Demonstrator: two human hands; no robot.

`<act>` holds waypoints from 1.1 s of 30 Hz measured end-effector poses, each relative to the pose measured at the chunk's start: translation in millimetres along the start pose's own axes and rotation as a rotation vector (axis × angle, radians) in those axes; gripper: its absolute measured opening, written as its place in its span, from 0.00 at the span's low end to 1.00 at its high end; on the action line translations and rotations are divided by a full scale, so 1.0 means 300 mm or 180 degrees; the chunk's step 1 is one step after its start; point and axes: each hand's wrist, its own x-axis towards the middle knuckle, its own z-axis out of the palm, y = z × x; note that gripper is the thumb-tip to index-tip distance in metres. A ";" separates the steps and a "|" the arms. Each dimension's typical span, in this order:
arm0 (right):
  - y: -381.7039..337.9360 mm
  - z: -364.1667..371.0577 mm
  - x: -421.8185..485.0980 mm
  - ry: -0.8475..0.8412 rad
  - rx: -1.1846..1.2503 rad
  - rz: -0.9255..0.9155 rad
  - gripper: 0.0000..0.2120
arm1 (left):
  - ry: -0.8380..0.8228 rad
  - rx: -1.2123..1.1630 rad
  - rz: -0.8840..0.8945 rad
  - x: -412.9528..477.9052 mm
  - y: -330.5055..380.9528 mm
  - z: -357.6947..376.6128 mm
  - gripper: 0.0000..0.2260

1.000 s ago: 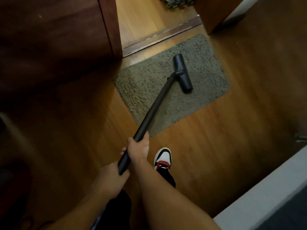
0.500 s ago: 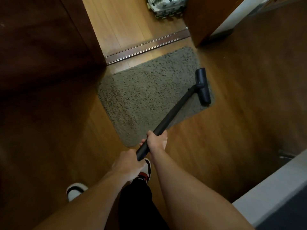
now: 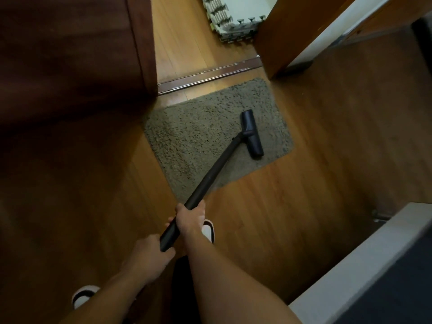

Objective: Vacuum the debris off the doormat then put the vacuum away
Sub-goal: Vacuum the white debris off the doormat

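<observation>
Hands shared the black wand [image 3: 211, 174], right hand [image 3: 190, 219] clamped ahead to steer and left hand [image 3: 149, 256] seemingly wrapped behind to push, keeping the vacuum head [image 3: 252, 134] flat on the doormat [image 3: 198, 134] near its right edge.

The lower end of the black vacuum tube [image 3: 210, 176] is covered by the left hand [image 3: 149, 256], and the vacuum's body is not seen. Debris cannot be told apart from the speckled grey-brown doormat [image 3: 198, 136]. The white interlocking foam tiles [image 3: 233, 17] are cut off by the top edge. The white shoe [image 3: 83, 294] is partly hidden by the left forearm.
</observation>
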 end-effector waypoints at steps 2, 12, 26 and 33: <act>0.059 0.073 -0.070 -0.0089 -0.0004 0.0004 0.29 | 0.0121 -0.0042 0.0027 -0.054 -0.101 -0.030 0.07; 0.393 0.421 -0.361 -0.0395 0.0257 -0.0074 0.27 | 0.0297 -0.0085 -0.0106 -0.272 -0.589 -0.174 0.06; 0.507 0.492 -0.425 -0.0450 0.0334 -0.0138 0.30 | 0.0544 0.0096 -0.0042 -0.302 -0.737 -0.149 0.08; 0.353 0.336 -0.257 -0.0387 0.0232 -0.0239 0.24 | 0.0451 0.0032 -0.0155 -0.200 -0.481 -0.088 0.06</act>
